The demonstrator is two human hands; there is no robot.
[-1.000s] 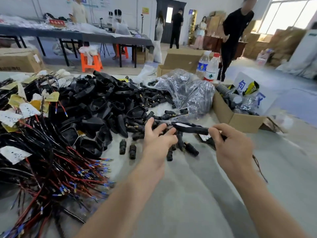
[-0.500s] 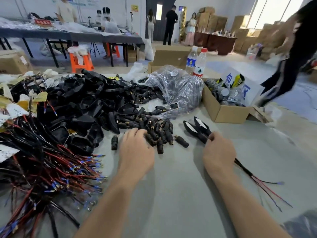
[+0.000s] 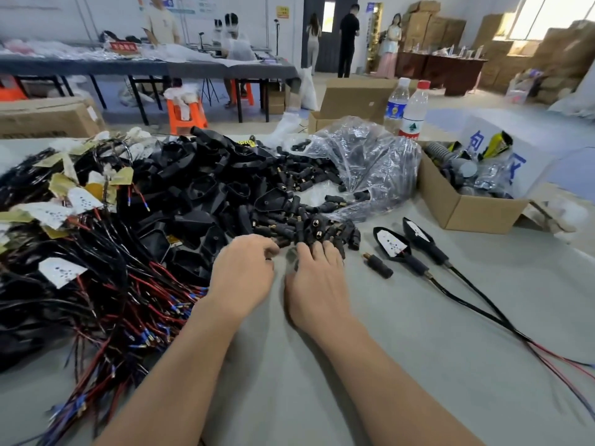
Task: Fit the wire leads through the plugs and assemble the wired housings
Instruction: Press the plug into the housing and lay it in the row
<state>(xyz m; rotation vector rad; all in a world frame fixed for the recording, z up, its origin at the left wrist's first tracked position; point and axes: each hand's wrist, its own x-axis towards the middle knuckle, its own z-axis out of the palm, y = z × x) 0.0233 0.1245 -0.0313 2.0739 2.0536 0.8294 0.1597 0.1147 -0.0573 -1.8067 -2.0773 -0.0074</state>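
A factory-style assembly workshop is being shown. Bulk parts are being heaped straight on the grey surface (image 3: 418,349): black housings (image 3: 199,201), small plugs (image 3: 309,226), tangled red and black wire leads (image 3: 106,294). More parts are being kept in an open cardboard box (image 3: 467,210) and a clear plastic bag (image 3: 370,162). Behind, a long table (image 3: 145,67) is being attended by standing people (image 3: 161,24), and brown cartons (image 3: 563,49) are being stacked high by the big windows (image 3: 541,14), on a bare floor (image 3: 483,101).
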